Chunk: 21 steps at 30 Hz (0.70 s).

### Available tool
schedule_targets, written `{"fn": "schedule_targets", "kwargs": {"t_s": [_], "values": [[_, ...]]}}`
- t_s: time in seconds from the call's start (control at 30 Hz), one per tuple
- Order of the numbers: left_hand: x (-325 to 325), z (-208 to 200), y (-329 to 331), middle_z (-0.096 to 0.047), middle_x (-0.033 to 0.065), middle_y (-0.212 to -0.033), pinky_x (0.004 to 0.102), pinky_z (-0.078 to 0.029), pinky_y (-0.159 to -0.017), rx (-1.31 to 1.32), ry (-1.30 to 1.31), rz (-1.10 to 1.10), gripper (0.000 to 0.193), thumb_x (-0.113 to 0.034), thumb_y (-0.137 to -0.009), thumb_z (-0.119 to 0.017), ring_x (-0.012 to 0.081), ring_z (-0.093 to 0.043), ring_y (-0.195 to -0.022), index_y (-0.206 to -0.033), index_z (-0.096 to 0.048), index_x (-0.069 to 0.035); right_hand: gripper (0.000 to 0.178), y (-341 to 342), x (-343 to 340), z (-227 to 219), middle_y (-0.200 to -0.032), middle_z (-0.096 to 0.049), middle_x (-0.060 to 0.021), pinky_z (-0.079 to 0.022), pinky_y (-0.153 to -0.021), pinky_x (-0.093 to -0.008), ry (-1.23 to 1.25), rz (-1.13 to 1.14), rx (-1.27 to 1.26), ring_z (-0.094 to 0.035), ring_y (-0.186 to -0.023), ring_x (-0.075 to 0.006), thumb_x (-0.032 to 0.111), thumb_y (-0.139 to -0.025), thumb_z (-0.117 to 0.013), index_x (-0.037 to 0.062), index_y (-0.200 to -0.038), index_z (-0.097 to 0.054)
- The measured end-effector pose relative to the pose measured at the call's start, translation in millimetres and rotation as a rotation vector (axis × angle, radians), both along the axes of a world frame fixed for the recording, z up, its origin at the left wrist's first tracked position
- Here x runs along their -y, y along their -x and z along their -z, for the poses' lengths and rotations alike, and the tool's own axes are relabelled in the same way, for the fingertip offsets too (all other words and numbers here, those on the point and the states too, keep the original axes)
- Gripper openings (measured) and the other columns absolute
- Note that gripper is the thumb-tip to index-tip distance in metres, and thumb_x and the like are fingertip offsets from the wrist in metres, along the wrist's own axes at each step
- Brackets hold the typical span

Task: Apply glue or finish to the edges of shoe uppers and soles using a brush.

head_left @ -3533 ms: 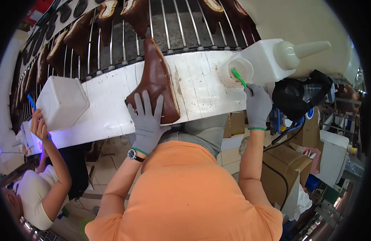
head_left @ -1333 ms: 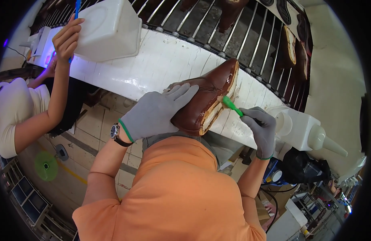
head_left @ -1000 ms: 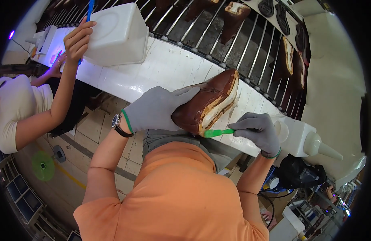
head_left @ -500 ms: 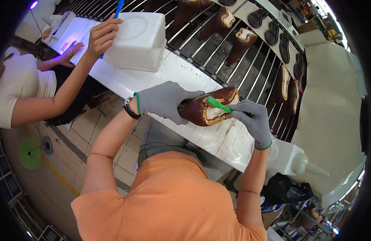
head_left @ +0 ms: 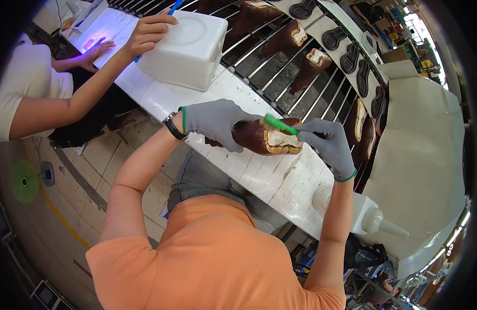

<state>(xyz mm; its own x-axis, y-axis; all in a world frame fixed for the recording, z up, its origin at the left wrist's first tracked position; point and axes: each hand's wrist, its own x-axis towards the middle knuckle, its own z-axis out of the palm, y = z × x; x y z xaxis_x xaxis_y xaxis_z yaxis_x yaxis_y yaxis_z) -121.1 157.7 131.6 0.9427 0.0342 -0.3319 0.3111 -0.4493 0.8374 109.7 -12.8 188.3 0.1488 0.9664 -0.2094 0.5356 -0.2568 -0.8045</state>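
A brown leather shoe upper [head_left: 254,137] with a pale, tan-edged underside is held over the white bench by my gloved left hand [head_left: 215,121], whose fingers wrap its dark end. In my right hand [head_left: 329,147], also in a grey glove, is a green-handled brush [head_left: 281,124], gripped between thumb and fingers. Its head lies over the upper's far edge, close to the pale underside; whether the bristles touch it I cannot tell.
Beyond the white bench [head_left: 249,165], more brown uppers [head_left: 312,67] and dark soles [head_left: 348,58] rest along a roller conveyor. A white plastic tub [head_left: 184,49] stands left, beside a co-worker's hand [head_left: 148,37] holding a blue-handled tool. A nozzled white bottle [head_left: 370,217] is at right.
The upper has turned in my left hand, so its underside tilts more toward me. The brush has shifted from the underside's middle to the far edge.
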Motion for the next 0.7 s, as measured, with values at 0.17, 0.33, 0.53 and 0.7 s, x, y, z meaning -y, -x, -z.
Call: {"fn": "schedule_targets", "kwargs": {"t_s": [0.17,0.33,0.53,0.7], "values": [[-4.1,-2.8,-1.3,-0.068,0.0041,-0.066,0.0263,-0.05,-0.056,0.022,-0.021,0.02,0.058,-0.031,-0.068,-0.077,0.0149,-0.063,-0.052,-0.12,-0.063,-0.007,0.019,-5.1,-3.6,7.2,-0.073,-0.063,-0.0035,-0.042,-0.061,-0.0235,-0.037,-0.005,-0.068,-0.053,-0.067,-0.0064,0.003,-0.078,-0.073,-0.0004,-0.097,-0.074],[-13.6,14.7,-4.8,-0.07,0.009,-0.074,0.0311,-0.052,-0.066,0.111,-0.001,0.027,0.051,-0.04,-0.066,-0.077,0.0206,-0.066,-0.065,-0.102,-0.068,-0.004,0.021,-13.9,-14.9,1.2,-0.076,-0.065,-0.0036,-0.044,-0.061,-0.0234,0.007,-0.143,-0.08,-0.056,-0.068,-0.0075,0.002,-0.075,-0.075,-0.0005,-0.096,-0.075],[-19.9,18.0,-6.7,-0.071,0.0112,-0.083,0.0315,-0.051,-0.069,0.087,0.039,0.014,0.052,-0.043,-0.066,-0.077,0.0215,-0.065,-0.071,-0.1,-0.069,-0.004,0.02,-39.9,-36.7,-2.3,-0.071,-0.063,-0.0001,-0.038,-0.056,-0.0233,0.186,-0.281,-0.07,-0.05,-0.063,-0.0042,0.008,-0.075,-0.079,0.0019,-0.095,-0.076],[-24.6,27.8,-5.8,-0.071,0.01,-0.083,0.0299,-0.05,-0.068,0.11,0.042,-0.02,0.05,-0.039,-0.067,-0.078,0.0185,-0.064,-0.069,-0.099,-0.068,-0.002,0.018,-24.4,-42.9,-2.8,-0.072,-0.064,-0.0006,-0.04,-0.057,-0.0227,0.046,-0.255,-0.051,-0.051,-0.065,-0.0037,0.008,-0.078,-0.075,0.0008,-0.095,-0.075]]}}
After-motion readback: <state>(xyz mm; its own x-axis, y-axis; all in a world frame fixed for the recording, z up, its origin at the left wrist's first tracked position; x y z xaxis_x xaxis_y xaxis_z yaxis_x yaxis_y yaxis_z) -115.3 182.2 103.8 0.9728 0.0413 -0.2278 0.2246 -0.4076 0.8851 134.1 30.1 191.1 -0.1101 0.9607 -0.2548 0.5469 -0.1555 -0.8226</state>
